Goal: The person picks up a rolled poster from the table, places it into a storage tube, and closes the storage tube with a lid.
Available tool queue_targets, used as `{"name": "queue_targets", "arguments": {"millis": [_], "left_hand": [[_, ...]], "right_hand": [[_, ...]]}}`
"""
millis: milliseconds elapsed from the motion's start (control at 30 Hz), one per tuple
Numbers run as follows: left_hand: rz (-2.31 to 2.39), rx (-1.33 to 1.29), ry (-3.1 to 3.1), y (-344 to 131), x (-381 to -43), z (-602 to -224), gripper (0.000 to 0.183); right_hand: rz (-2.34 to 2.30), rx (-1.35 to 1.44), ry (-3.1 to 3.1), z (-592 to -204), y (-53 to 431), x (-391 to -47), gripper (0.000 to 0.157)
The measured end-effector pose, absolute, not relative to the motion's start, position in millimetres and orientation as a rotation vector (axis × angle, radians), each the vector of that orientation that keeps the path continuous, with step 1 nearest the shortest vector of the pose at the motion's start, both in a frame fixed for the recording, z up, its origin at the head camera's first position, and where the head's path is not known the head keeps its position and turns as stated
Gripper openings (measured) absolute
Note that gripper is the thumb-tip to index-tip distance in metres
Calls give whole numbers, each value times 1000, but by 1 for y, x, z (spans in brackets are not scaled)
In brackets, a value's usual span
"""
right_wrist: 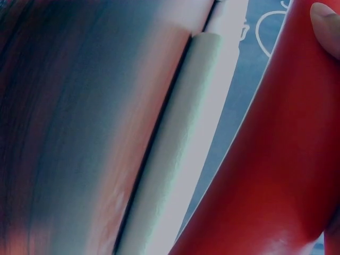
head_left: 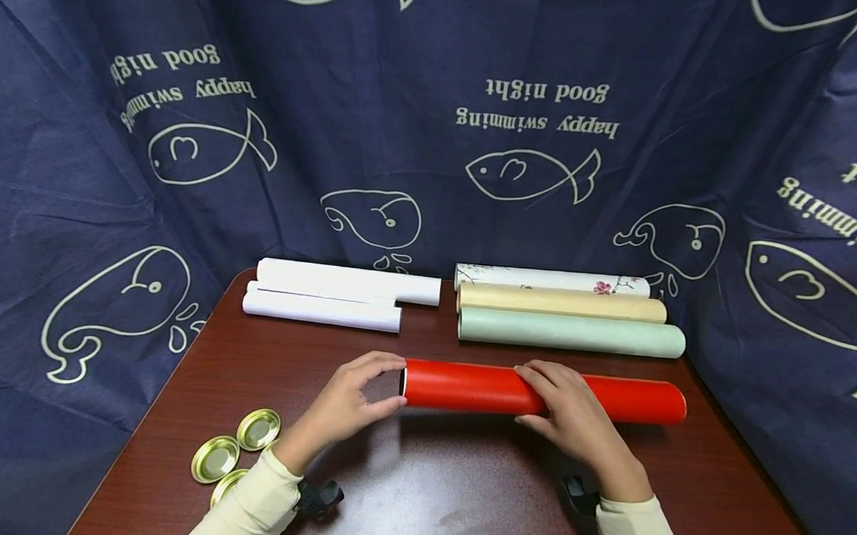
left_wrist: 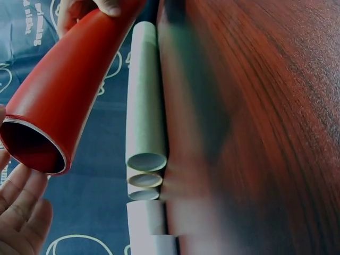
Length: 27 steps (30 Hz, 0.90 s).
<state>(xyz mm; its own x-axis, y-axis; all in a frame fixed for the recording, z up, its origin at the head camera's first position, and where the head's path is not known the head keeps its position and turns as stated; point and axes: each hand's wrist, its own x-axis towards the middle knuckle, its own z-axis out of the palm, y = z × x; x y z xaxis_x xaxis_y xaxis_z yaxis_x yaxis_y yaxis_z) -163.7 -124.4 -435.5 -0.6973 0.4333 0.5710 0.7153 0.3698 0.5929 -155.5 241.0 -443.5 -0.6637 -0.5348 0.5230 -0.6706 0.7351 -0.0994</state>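
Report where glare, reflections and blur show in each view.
Head view: pale glare on the wooden tabletop below the red tube; left wrist: soft, smeared reflections on the tabletop, a greenish one beside the pale green tube; right wrist: hazy reflections on the tabletop, and the pale green tube looks washed out.

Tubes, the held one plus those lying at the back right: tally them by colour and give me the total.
Red tube: 1
Pale green tube: 1
Cream-yellow tube: 1
White flowered tube: 1
Total: 4
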Motion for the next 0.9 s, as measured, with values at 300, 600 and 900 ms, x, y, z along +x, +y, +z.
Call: {"name": "queue_targets", "arguments": {"millis": [300, 600, 900], "left_hand": [[-1362, -1003, -2290, -121, -163, -439, 53], [-1354, -1048, -2309, -116, -163, -440, 57], [-1259, -1082, -2313, -139, -157, -444, 56]], "right_hand": [[396, 897, -2484, -446, 242, -154, 73], [397, 899, -2472, -445, 241, -154, 73], [390, 886, -2473, -446, 247, -154, 73]]}}
